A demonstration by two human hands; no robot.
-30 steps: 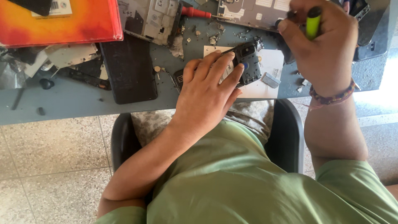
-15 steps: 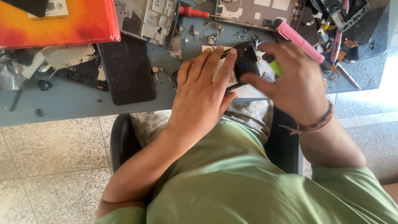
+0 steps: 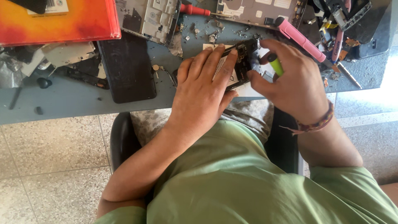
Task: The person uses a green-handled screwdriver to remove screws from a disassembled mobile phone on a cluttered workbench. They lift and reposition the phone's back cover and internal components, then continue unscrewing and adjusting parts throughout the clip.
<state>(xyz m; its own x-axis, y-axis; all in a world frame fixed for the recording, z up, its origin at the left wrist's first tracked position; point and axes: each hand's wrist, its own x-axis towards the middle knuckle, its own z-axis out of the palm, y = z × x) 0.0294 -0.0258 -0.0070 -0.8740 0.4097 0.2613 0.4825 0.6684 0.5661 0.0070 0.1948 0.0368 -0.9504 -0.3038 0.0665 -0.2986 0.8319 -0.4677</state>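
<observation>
My left hand (image 3: 205, 89) lies flat over an opened black phone body (image 3: 240, 58) at the blue table's near edge, fingers pressing it down. My right hand (image 3: 290, 81) grips a small tool with a yellow-green handle (image 3: 275, 65), its tip hidden down at the phone's right side. A white paper (image 3: 248, 89) lies under the phone.
A black phone panel (image 3: 126, 68) lies left of my left hand. A red-orange folder (image 3: 58, 20) sits at back left. A pink tool (image 3: 300, 39), a red-handled screwdriver (image 3: 195, 9), grey phone frames (image 3: 157, 16) and loose parts clutter the back and right of the table (image 3: 74, 99).
My right hand came down from the back right of the table with the yellow-green tool and now rests at the phone. My left hand stayed on the phone.
</observation>
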